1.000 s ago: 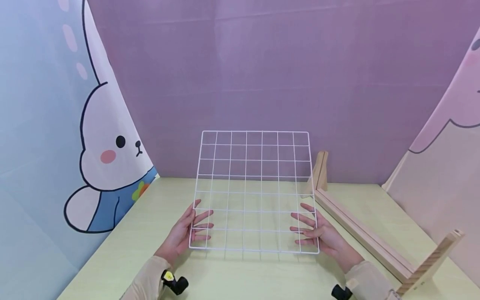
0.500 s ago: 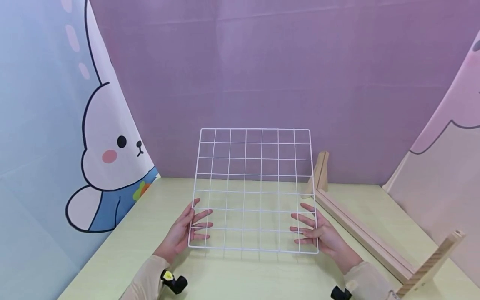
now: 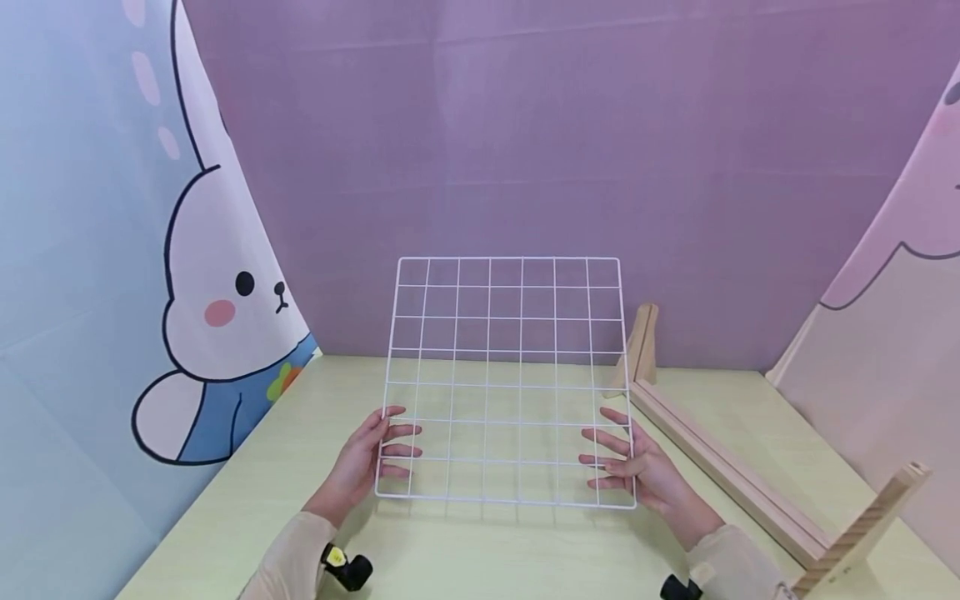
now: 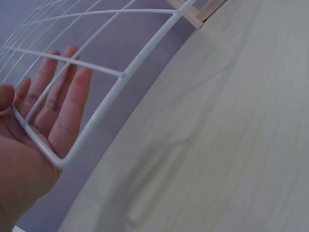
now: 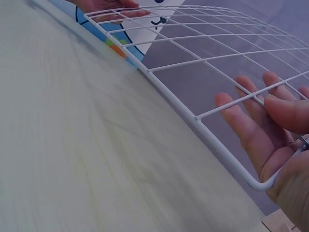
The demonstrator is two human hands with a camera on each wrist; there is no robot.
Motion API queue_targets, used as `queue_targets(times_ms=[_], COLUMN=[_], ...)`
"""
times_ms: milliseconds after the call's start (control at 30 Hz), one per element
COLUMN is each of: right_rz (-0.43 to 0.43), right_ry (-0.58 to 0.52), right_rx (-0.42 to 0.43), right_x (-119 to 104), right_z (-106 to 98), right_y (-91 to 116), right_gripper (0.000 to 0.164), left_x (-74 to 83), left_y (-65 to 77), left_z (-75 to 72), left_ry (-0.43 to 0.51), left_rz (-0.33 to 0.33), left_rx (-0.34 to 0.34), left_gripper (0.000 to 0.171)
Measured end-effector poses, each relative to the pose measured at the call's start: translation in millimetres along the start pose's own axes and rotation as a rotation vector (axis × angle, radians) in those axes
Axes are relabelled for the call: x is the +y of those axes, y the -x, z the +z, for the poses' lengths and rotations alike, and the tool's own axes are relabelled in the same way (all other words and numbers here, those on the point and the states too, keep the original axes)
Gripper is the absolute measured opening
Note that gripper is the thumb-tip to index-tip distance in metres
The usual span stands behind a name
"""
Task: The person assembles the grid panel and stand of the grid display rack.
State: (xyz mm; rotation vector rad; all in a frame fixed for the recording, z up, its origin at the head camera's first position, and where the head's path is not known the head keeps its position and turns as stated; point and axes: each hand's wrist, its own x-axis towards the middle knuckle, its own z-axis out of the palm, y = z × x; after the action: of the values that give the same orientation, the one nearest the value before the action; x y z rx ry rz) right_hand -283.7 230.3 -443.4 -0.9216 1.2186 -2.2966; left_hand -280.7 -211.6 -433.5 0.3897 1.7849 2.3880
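Note:
A white wire grid panel (image 3: 506, 502) is held up over the table, its top leaning away from me. My left hand (image 3: 358, 460) grips its lower left edge, the thumb in front and the spread fingers behind the wires. On the opposite side, my right hand (image 3: 651, 471) holds the lower right edge in a similar way. Seen in the left wrist view, the panel's corner (image 4: 99, 116) lies across the left palm (image 4: 24, 169). The right wrist view has the right thumb (image 5: 289, 115) over the wires, and the bottom bar casts a shadow on the table.
A wooden frame lies to the right of the panel: a long grooved rail (image 3: 727, 467) with a far upright (image 3: 639, 346) and a near upright (image 3: 862, 529). A purple cloth backdrop (image 3: 525, 167) stands behind the pale wooden table (image 3: 247, 500); a rabbit-printed cloth (image 3: 202, 283) hangs at left.
The panel has risen slightly at its top and shifted a little left. My left fingers have moved slightly on its edge; the right hand stays almost still.

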Motion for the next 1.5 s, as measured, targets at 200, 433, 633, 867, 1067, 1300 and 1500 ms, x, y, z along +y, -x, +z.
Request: queue_targets(times_ms=[200,433,633,867,1067,1300,1500], right_rz=[-0.003,-0.007,-0.009,-0.014,-0.016,-0.023,-0.023], right_ry=[-0.003,-0.001,0.003,0.005,0.003,-0.004,-0.016], right_rx=[0.011,0.024,0.037,0.042,0.046,0.040,0.035], right_x=[0,0,1,3,4,4,3], right_z=[1,4,7,7,7,7,8], right_y=[1,1,1,2,2,1,0], right_gripper=[0.077,0.075,0.075,0.075,0.074,0.074,0.074], left_x=[8.2,11.4,10.6,6.2,5.6,15.4,22.1], left_y=[-2.0,-1.3,-1.6,-6.7,-15.3,-29.5,-40.5], left_z=[16.7,32.3,39.2,41.5,51.3,69.7,82.5], left_ry=[-0.254,-0.529,-0.783,-1.042,-1.236,-1.391,-1.507], left_rz=[-0.041,0.062,0.206,0.400,0.551,0.586,0.609], left_rx=[0.251,0.390,0.418,0.470,0.458,0.362,0.296], left_gripper=[0.033,0.045,0.064,0.073,0.078,0.078,0.077])
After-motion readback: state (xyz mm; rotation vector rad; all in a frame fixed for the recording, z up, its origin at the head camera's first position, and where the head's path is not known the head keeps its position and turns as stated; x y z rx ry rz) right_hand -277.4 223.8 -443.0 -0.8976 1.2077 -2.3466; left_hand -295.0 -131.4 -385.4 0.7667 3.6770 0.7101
